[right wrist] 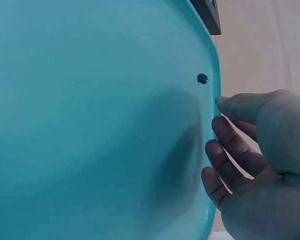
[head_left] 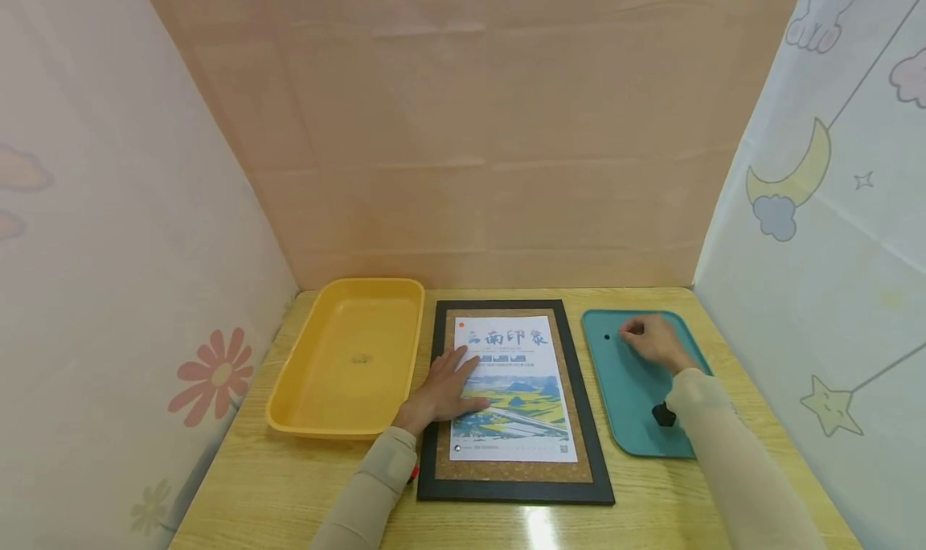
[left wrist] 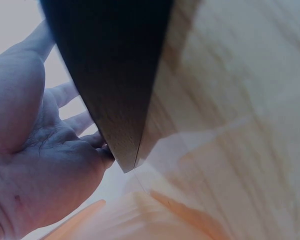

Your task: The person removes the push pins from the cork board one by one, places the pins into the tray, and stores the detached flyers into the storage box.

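Observation:
My left hand rests spread on a printed poster with a landscape picture. The poster lies on a cork board in a black frame. An orange round pin head marks its top left corner, and a small dark, shiny pin head its bottom left. Over the far part of a teal tray, my right hand pinches a tiny green piece between thumb and fingertips; most of it is hidden. A small black round piece lies in the tray near those fingertips.
A yellow tray stands left of the frame on the wooden table. A tan backdrop rises behind the table, with patterned cloth walls at both sides. A black object shows beside my right wrist.

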The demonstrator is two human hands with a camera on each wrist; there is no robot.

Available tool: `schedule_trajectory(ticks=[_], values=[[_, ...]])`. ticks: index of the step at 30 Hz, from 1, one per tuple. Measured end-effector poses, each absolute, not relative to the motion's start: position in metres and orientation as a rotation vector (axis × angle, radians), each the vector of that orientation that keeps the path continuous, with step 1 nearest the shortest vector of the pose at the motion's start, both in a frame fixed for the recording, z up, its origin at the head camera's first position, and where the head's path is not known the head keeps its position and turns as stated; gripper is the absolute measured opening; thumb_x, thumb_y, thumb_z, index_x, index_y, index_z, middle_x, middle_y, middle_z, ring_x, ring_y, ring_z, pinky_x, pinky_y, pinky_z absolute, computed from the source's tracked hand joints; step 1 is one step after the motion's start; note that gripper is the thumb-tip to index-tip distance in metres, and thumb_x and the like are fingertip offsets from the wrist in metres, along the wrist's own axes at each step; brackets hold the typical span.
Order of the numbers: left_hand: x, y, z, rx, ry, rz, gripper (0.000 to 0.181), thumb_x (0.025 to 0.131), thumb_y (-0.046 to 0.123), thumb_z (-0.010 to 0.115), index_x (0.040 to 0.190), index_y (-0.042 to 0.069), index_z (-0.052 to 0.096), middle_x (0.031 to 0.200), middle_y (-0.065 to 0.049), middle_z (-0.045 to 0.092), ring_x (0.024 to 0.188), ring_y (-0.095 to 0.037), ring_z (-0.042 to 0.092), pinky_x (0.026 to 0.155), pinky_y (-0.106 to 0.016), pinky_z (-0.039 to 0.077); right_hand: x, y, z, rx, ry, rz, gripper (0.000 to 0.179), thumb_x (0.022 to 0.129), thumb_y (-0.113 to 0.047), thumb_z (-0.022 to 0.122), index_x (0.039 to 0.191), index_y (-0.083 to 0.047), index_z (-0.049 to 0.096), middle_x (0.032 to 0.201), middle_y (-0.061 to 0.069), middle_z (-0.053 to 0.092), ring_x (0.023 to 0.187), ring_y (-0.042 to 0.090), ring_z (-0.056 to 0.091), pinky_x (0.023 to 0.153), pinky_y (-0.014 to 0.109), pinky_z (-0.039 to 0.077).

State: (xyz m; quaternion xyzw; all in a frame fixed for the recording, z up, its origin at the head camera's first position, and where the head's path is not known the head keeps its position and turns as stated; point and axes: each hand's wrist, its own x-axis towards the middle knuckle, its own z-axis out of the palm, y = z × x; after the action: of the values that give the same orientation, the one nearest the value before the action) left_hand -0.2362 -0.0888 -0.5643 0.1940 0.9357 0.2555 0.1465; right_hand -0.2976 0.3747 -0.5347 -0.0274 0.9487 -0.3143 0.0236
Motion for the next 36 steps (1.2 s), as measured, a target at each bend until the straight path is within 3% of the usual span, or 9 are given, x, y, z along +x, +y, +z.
schedule_trajectory(ticks=[16,36], values=[[-0.231,-0.089,-0.555,0.598,2.713,0.698,0.092,0.103,0.055,0.078,0.176,0.014,0.039,0.19,-0.019,0.018,0.177,-0.048,0.012,0.145,-0.067,0.012,-0.303,0.375,-0.547,-0.019,2.892,-0.981,0.027,0.115,-0.02,0.064,0.124,0.001,0.078,0.144,0.036,0.068,0.131,0.056,0.064,0.105,0.07,0.055],[-0.238,-0.089,-0.566,0.567,2.703,0.707,0.094,0.101,0.056,0.079,0.177,0.018,0.039,0.192,-0.014,0.015,0.18,-0.043,0.007,0.147,-0.062,0.006,-0.302,0.369,-0.546,-0.011,2.904,-0.958,0.024,0.114,-0.016,0.066,0.121,0.004,0.079,0.143,0.037,0.068,0.133,0.058,0.062,0.109,0.073,0.053]])
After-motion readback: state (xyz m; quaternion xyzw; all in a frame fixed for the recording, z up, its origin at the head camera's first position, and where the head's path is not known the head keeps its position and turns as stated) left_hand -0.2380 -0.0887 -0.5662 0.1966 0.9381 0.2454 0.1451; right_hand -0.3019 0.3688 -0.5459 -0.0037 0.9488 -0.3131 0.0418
